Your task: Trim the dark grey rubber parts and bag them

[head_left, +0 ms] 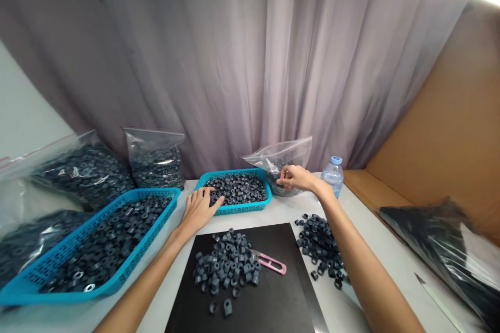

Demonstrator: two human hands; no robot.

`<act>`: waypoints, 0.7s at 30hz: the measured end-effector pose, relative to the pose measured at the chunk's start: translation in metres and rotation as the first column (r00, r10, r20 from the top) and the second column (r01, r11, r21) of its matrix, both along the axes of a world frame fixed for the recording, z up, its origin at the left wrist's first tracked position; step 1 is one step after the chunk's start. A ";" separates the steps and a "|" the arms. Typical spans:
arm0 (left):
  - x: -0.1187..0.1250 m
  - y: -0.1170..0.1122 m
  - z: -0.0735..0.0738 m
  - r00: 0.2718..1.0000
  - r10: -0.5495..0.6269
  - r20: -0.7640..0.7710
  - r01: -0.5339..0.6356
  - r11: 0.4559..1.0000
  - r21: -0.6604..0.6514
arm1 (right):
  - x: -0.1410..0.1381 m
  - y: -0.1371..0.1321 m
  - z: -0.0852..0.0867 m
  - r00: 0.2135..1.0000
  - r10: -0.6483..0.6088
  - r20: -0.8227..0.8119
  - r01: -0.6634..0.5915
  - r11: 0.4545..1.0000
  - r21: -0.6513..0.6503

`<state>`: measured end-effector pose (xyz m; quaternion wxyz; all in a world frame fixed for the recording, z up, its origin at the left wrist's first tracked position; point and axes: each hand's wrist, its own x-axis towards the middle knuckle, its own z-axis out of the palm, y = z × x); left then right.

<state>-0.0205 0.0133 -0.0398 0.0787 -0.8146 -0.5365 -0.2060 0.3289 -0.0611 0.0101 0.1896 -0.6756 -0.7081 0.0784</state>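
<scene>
My left hand (200,209) lies over the left end of a small blue basket (242,210), its fingers stretched out and spread at the rim. Dark grey ring-shaped plastic parts (238,189) fill this basket. My right hand (295,177) is in front of a clear zip bag (287,155) of similar dark parts, fingers curled together; whatever they hold is too small to make out. On a black mat (281,302) nearer to me lies a heap of grey parts (226,263), with pink thread snips (271,263) touching its right side.
A larger blue basket (117,285) of dark parts stands at left, with filled zip bags (154,158) behind it. Loose black parts (320,242) lie under my right forearm. A water bottle (333,176), a knife-like blade (437,302) and a dark-filled bag (441,239) are at right.
</scene>
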 end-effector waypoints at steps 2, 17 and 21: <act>-0.001 0.001 -0.002 1.000 -0.010 0.002 0.010 1.000 0.015 | -0.003 -0.002 0.002 0.998 -0.058 0.025 0.057 0.998 0.022; 0.001 -0.018 -0.006 0.989 0.057 0.135 -0.088 0.969 0.229 | -0.021 -0.005 -0.002 0.939 -0.239 0.249 0.312 0.896 -0.316; -0.007 -0.040 -0.008 0.982 -0.011 0.190 -0.035 0.970 0.241 | -0.019 -0.014 0.003 0.951 -0.182 0.251 0.265 0.898 -0.352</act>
